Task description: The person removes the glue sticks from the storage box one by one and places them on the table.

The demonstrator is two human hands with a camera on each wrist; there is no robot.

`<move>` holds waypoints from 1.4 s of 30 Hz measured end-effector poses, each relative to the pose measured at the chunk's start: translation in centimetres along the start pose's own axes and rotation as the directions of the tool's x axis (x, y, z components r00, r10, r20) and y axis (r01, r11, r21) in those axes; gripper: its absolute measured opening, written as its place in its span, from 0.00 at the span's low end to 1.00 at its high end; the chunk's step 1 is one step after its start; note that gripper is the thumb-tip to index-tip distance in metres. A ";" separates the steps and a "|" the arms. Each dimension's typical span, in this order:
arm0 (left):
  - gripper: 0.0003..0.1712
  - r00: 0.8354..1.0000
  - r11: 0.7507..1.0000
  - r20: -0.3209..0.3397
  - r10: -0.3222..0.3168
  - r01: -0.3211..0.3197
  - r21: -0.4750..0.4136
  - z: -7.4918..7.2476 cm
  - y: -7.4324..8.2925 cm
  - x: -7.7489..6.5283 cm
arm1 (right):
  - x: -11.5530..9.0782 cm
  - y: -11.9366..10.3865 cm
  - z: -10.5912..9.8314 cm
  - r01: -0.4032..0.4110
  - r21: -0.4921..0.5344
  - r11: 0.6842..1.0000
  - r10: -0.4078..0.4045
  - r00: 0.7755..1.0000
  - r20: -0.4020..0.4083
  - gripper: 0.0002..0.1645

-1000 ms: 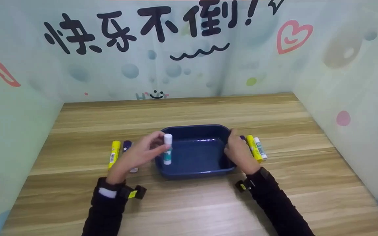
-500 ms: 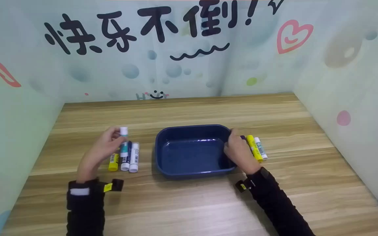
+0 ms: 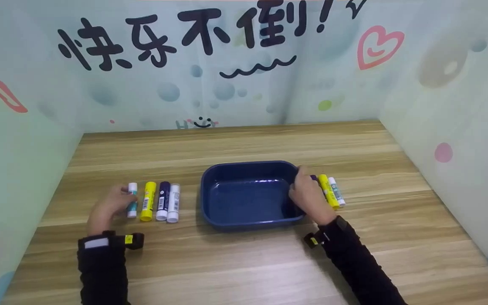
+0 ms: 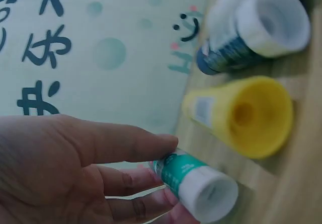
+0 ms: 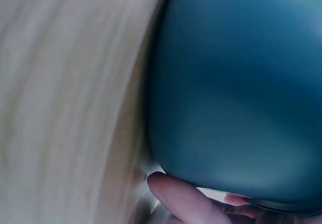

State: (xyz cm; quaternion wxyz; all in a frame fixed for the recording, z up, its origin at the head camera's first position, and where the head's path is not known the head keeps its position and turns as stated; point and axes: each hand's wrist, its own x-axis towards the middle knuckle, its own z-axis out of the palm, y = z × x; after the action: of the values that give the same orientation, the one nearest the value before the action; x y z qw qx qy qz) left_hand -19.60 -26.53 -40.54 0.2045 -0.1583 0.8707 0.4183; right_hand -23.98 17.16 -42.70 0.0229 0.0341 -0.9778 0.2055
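Observation:
My left hand (image 3: 110, 205) pinches a small white-and-teal glue stick (image 3: 132, 209) between thumb and fingers, at the left end of a row on the table. In the left wrist view the thumb lies along the glue stick's side, and its white end (image 4: 209, 194) points toward the camera. Right of it lie a yellow glue stick (image 3: 148, 201), a dark purple one (image 3: 163, 199) with a white end, and a white one (image 3: 173, 203). My right hand (image 3: 309, 195) grips the right rim of a navy blue rectangular basin (image 3: 248, 225); the right wrist view shows its smooth wall (image 5: 236, 98) close up.
Beyond my right hand lie a yellow glue stick (image 3: 328, 191), a small white-and-teal one (image 3: 336, 191) and a dark purple one (image 3: 313, 178), partly hidden by the hand. Printed walls (image 3: 244, 97) enclose the wooden table (image 3: 244, 267) at the back and both sides.
My left hand has carried the small glue stick leftward from over the basin, past the row, and down to the table at its left end. The right hand and basin have stayed put.

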 end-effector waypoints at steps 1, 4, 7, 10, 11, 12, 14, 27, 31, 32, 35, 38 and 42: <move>0.34 1.000 1.000 -0.001 -0.014 0.014 0.010 0.1 -0.1 0.1 | 0.0 0.0 0.0 0.000 -0.004 1.000 0.000 1.000 0.001 0.25; 0.32 1.000 1.000 0.003 -0.020 0.020 0.020 0.4 -0.3 0.3 | 0.0 0.0 0.0 -0.010 -0.006 1.000 0.011 1.000 0.012 0.26; 0.31 1.000 1.000 0.006 -0.016 0.016 0.006 0.6 -0.2 0.3 | -0.1 -0.1 -0.1 -0.009 -0.007 1.000 0.010 1.000 0.023 0.27; 0.30 1.000 1.000 0.010 -0.009 0.009 -0.001 0.7 -0.1 0.3 | -0.1 -0.2 -0.2 0.007 -0.020 1.000 -0.006 1.000 0.023 0.28; 0.30 1.000 1.000 0.011 -0.007 0.007 0.000 0.7 -0.1 0.2 | -0.1 -0.2 -0.2 0.017 -0.029 0.999 -0.016 1.000 0.017 0.29; 0.30 1.000 1.000 0.012 -0.004 0.004 0.004 0.7 -0.1 0.2 | -0.2 -0.2 -0.2 0.024 -0.037 0.999 -0.024 1.000 0.013 0.29; 0.30 1.000 1.000 0.014 -0.001 0.001 0.011 0.8 0.0 0.2 | -0.2 -0.2 -0.2 0.037 -0.049 0.998 -0.036 0.999 0.004 0.31; 0.30 1.000 0.999 0.019 0.019 -0.020 0.049 1.1 0.9 -0.2 | 0.0 -0.1 -0.1 0.074 0.035 0.997 -0.073 0.997 -0.028 0.27; 0.29 1.000 0.999 0.023 0.016 -0.017 0.044 1.1 1.1 -0.2 | 0.0 -0.2 -0.2 0.067 0.116 0.991 -0.067 0.998 -0.001 0.27; 0.29 1.000 0.999 0.022 0.016 -0.017 0.041 1.1 1.1 -0.3 | 0.0 -0.2 -0.3 0.059 0.138 0.989 -0.062 0.998 0.016 0.27; 0.29 1.000 0.999 0.014 0.022 -0.023 0.045 1.1 1.4 -0.5 | 0.1 -0.3 -0.4 0.049 0.186 0.981 -0.059 0.997 0.049 0.28; 0.30 0.999 0.995 -0.012 0.036 -0.035 0.093 1.3 2.2 -0.9 | 0.2 -0.4 -0.4 0.060 0.213 0.975 -0.072 0.996 0.052 0.28; 0.30 0.989 0.979 -0.051 0.136 -0.126 0.163 1.8 3.8 -2.0 | 0.1 -0.4 -0.5 0.079 0.235 0.969 -0.094 0.994 0.050 0.27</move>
State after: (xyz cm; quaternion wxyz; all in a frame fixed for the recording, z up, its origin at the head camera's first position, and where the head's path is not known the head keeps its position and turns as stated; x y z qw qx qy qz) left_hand -19.17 -22.56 -38.04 0.1613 -0.0966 0.9159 0.3547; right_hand -24.04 17.05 -42.07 -0.0018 0.0853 -0.9448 0.3162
